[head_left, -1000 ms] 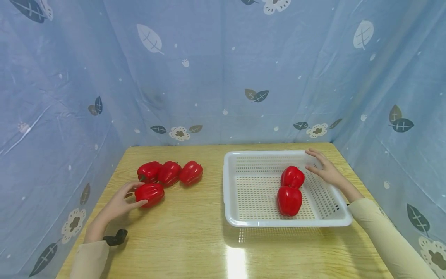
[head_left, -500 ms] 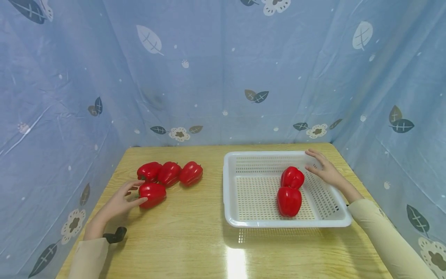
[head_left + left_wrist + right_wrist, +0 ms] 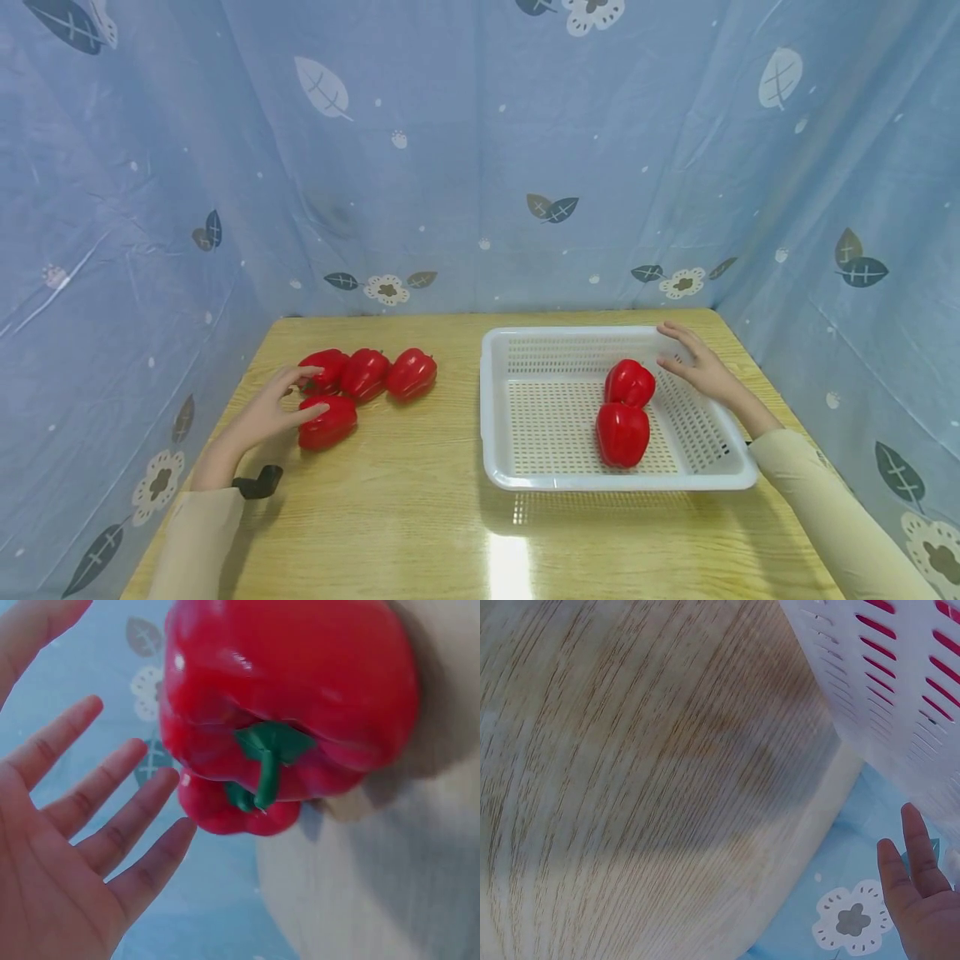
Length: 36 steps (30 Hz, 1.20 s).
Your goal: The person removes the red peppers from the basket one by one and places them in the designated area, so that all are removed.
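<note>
My left hand (image 3: 273,406) hovers at the front-left red bell pepper (image 3: 330,427), its fingers reaching over toward the pepper behind (image 3: 332,364). In the left wrist view the fingers of that hand (image 3: 82,847) are spread and straight, apart from the large bell pepper (image 3: 292,667) with its green stem. Two more bell peppers, a middle one (image 3: 365,375) and a right one (image 3: 412,374), lie alongside. My right hand (image 3: 705,371) is at the right rim of a white plastic basket (image 3: 492,400), fingers extended; whether it touches the rim cannot be told.
Inside the basket, a rear bell pepper (image 3: 628,382) and a front bell pepper (image 3: 622,435) sit right of centre. The wooden table (image 3: 390,500) carries everything. A blue patterned curtain (image 3: 450,167) encloses the back and both sides.
The front-left bell pepper shifted slightly right and rotated on the table. My left hand has since moved up and a little right, away from its earlier place around that pepper. The right hand stays still.
</note>
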Each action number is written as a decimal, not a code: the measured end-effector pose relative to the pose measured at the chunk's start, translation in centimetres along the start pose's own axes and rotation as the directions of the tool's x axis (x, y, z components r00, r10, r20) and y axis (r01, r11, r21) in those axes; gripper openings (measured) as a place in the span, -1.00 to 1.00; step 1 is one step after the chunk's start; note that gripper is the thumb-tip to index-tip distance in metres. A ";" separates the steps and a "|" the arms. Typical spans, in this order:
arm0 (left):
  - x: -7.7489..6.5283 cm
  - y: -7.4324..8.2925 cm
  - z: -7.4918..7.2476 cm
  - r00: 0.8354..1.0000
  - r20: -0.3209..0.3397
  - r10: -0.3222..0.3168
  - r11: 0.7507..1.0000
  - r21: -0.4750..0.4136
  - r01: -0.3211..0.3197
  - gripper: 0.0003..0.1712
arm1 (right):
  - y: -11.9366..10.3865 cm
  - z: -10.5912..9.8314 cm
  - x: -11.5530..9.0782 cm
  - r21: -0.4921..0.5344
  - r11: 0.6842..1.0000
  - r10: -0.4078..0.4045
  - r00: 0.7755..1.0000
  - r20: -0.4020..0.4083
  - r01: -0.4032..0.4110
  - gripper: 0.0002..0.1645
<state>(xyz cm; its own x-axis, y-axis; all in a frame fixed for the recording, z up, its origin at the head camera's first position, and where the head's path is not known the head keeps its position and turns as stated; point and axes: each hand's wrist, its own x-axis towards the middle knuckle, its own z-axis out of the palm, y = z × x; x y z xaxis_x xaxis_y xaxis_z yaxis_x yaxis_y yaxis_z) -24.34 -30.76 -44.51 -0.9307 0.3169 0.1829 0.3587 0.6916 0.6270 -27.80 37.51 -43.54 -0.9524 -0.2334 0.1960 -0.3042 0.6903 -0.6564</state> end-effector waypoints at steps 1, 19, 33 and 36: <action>0.2 0.2 -0.1 1.000 0.005 -0.006 1.000 0.007 0.006 -0.26 | -0.2 0.0 0.0 0.000 1.000 -0.003 1.000 -0.004 0.003 -0.26; 4.2 4.5 0.2 0.997 0.073 -0.030 0.996 0.090 0.023 -0.19 | 0.6 0.0 0.1 0.013 1.000 0.013 1.000 0.012 -0.013 -0.24; 7.1 7.7 2.2 0.988 0.152 0.015 0.997 0.073 -0.027 -0.20 | -0.4 0.0 -0.1 0.008 0.999 0.032 0.999 0.013 -0.032 -0.25; 7.7 8.0 2.6 0.985 0.169 0.029 0.995 0.085 -0.044 -0.21 | -1.9 -0.1 -0.3 0.027 0.999 0.023 1.000 0.011 -0.023 -0.27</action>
<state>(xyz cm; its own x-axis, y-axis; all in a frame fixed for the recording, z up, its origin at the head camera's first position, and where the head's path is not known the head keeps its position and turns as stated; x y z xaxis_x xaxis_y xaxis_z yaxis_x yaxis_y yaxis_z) -28.43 -21.06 -40.07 -0.8943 0.4420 0.0702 0.4041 0.7299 0.5513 -26.91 36.39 -42.27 -0.9589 -0.2254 0.1726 -0.2815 0.6768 -0.6802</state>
